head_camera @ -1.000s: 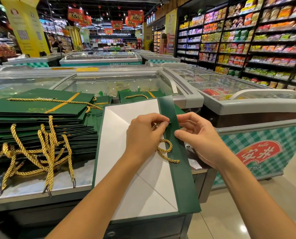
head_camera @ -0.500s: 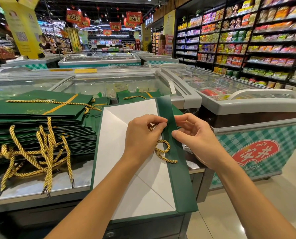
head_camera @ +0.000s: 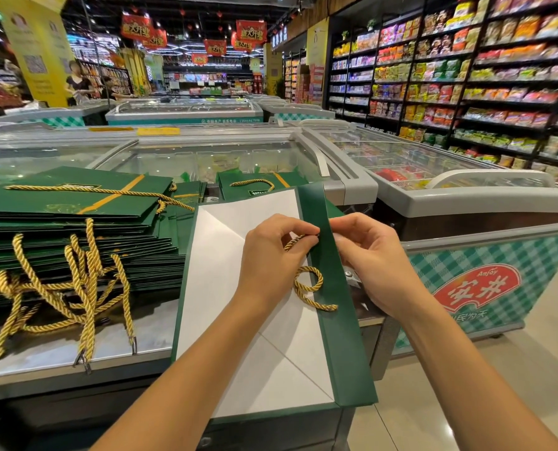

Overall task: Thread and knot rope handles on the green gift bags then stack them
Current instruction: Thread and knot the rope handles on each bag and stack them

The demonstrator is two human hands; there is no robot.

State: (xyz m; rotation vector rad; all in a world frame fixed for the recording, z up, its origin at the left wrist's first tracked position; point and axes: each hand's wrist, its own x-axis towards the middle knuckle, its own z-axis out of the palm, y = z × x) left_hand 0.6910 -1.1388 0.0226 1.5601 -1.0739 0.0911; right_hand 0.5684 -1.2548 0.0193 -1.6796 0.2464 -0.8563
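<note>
A flattened gift bag (head_camera: 232, 288) lies open in front of me, its white inside up and a folded green top band (head_camera: 333, 288) along the right. A gold rope (head_camera: 307, 284) loops over the white paper and the band. My left hand (head_camera: 271, 262) pinches the rope's end at the band's left edge. My right hand (head_camera: 372, 258) holds the band from its right side, fingers curled behind it. A tall stack of green bags (head_camera: 76, 222) sits to the left, with several loose gold ropes (head_camera: 76, 288) hanging down its front.
The bags rest on a metal counter (head_camera: 43, 359) in front of glass-topped freezers (head_camera: 206, 157). Another green bag (head_camera: 261, 187) lies behind. A checked freezer chest (head_camera: 486, 288) stands right, stocked shelves (head_camera: 466, 76) beyond. Two people stand far left (head_camera: 79, 83).
My left hand's fingers have shifted slightly, working the rope end at the band. The rope's loop has tightened a little. The bag has stayed in place.
</note>
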